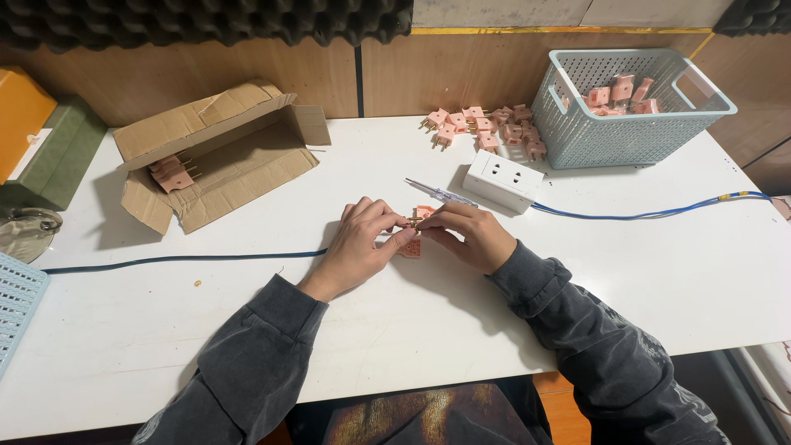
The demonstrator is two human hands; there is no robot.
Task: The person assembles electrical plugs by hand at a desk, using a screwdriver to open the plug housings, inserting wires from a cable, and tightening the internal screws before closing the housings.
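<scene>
Both hands meet mid-table: left hand [356,244] and right hand [466,236] pinch a pink plug [423,214] between fingertips, raised for close work. Second plug part [410,247] lies underneath. Tester screwdriver [439,193] and white socket [503,180] sit just beyond, within reach.

small pink plug [422,213] pinched between fingertips above the table
</scene>
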